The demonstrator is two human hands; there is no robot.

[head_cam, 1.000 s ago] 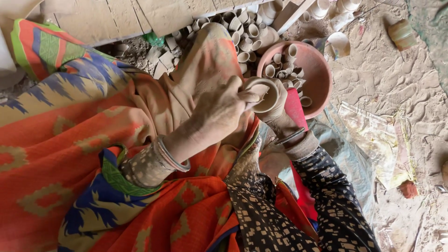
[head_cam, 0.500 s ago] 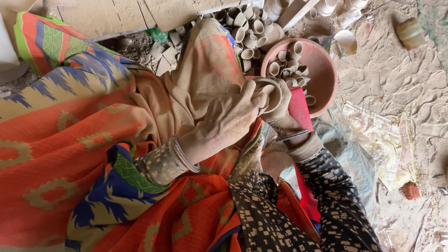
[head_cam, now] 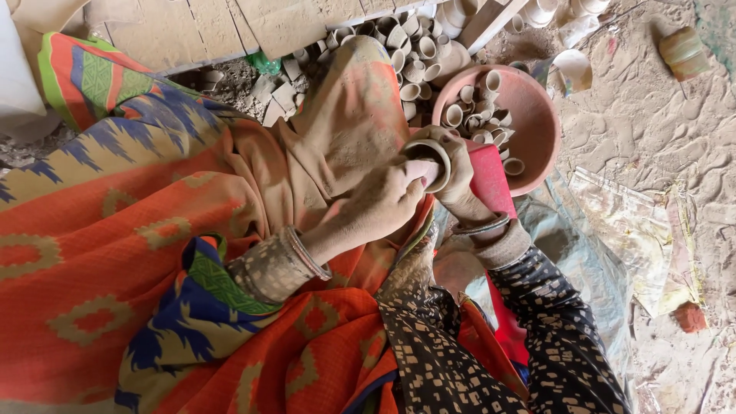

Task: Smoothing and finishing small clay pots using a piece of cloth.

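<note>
Item: small clay cup (head_cam: 427,162), unfired, pale brown, cylindrical. Location: held over the lap, just left of the terracotta bowl (head_cam: 537,134) and touching neither its rim nor its contents. Orientation: lying on its side, long axis running roughly level from right to left, open mouth turned toward the left hand; the round rim shows as a full ring from above.

Right hand (head_cam: 460,172): closed around the cup's body from the far side, fingers curled over the top of the wall; wrist carries a thin bangle, sleeve dark with pale flecks.

Left hand (head_cam: 383,201): dusted with clay, fingertips bunched and pressed to the cup's rim and mouth; closed on the cup at that end. How far the fingers reach inside cannot be told. Wrist carries bangles (head_cam: 307,257).

Terracotta bowl: shallow, round, reddish, holding several more small clay cups lying at mixed angles.

Loose cups (head_cam: 410,57): a heap on the ground up and to the left of the bowl, against wooden planks (head_cam: 230,27).

Red cloth (head_cam: 491,180): between the bowl and the hands, under the right wrist.

Orange patterned garment (head_cam: 115,253): well left of the bowl, covering the lap.

Sandy ground (head_cam: 659,138): right of the bowl.
</note>
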